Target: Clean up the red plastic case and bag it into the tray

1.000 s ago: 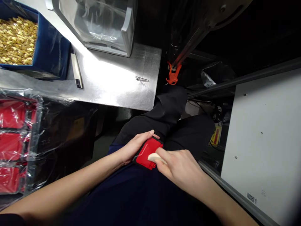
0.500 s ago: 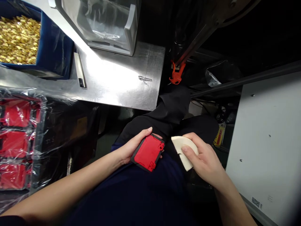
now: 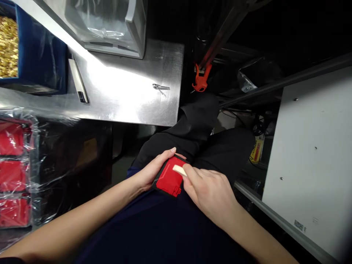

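The left hand [image 3: 154,170] cradles a red plastic cover [image 3: 171,176] with a dark rim, resting it on the person's lap against dark trousers; its grip is closed around the cover's left edge, thumb lying along the upper side. The right hand [image 3: 210,190] has come back onto the cover: half a second ago it was held off to the right, well apart from the part, with a pale, cream-coloured pad [image 3: 179,170] fully in view between its fingers, and now that pad is pressed flat on the red face near the upper right corner, mostly hidden under the fingers so only a small strip shows. The right grip is clamped on the pad, fingers together and bearing down. The cover itself has hardly moved in the lap, though it now sits slightly lower and more to the left in the view, as the head has turned a little. Beyond the knees lies the steel counter [image 3: 123,99], brightly lit, with a small metal tweezer-like tool [image 3: 161,87] near its right edge, a white and black pen-shaped tool [image 3: 78,85] further left, a blue bin [image 3: 41,58] of gold-coloured small parts [image 3: 8,46], and a clear plastic drawer unit [image 3: 110,25] at the back. At the far left, red parts in clear wrapping [image 3: 13,172] are stacked. An orange clamp [image 3: 201,79] hangs beside the counter's right end.
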Motion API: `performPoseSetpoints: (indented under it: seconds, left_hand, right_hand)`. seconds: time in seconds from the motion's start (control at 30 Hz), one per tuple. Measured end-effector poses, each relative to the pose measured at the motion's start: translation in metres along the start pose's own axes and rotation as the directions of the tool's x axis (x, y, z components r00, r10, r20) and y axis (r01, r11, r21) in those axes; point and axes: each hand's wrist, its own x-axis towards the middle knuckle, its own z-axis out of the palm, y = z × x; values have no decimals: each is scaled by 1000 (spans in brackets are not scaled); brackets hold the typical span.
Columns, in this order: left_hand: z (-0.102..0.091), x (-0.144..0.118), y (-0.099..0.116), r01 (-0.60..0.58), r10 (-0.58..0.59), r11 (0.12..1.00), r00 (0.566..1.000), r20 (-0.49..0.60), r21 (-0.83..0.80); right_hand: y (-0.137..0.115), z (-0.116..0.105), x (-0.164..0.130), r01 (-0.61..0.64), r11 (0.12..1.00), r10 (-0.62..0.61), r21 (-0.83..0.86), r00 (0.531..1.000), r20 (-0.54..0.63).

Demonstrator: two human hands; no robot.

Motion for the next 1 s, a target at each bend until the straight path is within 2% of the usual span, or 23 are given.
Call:
performPoseSetpoints:
  seconds: [0.13, 0.33, 0.47, 0.6, 0.77, 0.87, 0.93, 1.0]
  left_hand:
    - [2, -1, -1, -23, 23, 999, 1000, -6, 32]
    - [2, -1, -2, -46, 48, 997, 999, -21, 56]
    - [2, 0, -3, -60, 63, 994, 998, -27, 86]
    - [1, 1, -4, -64, 66, 995, 998, -25, 79]
    - [3, 0, -3, -92, 91, 993, 996, 9, 81]
    - [3, -5, -3, -44, 45, 995, 999, 9, -89]
    - [0, -11, -3, -25, 33, 977, 999, 32, -211]
    - [-5, -18, -4, -40, 58, 954, 997, 53, -297]
  right_hand:
    - [2, 2, -4, 89, 995, -91, 42, 994, 60]
    - [3, 3, -3, 23, 1000, -23, -2, 998, 57]
    - [9, 1, 1, 68, 995, -79, 75, 987, 143]
    - [15, -2, 2, 7, 998, -20, 69, 981, 193]
    - [9, -6, -2, 88, 995, -97, 55, 979, 180]
    - [8, -19, 28, 1, 993, -12, 118, 996, 93]
    - [8, -27, 65, -71, 963, 74, 260, 997, -3]
    - [3, -26, 108, -75, 911, 114, 405, 991, -73]
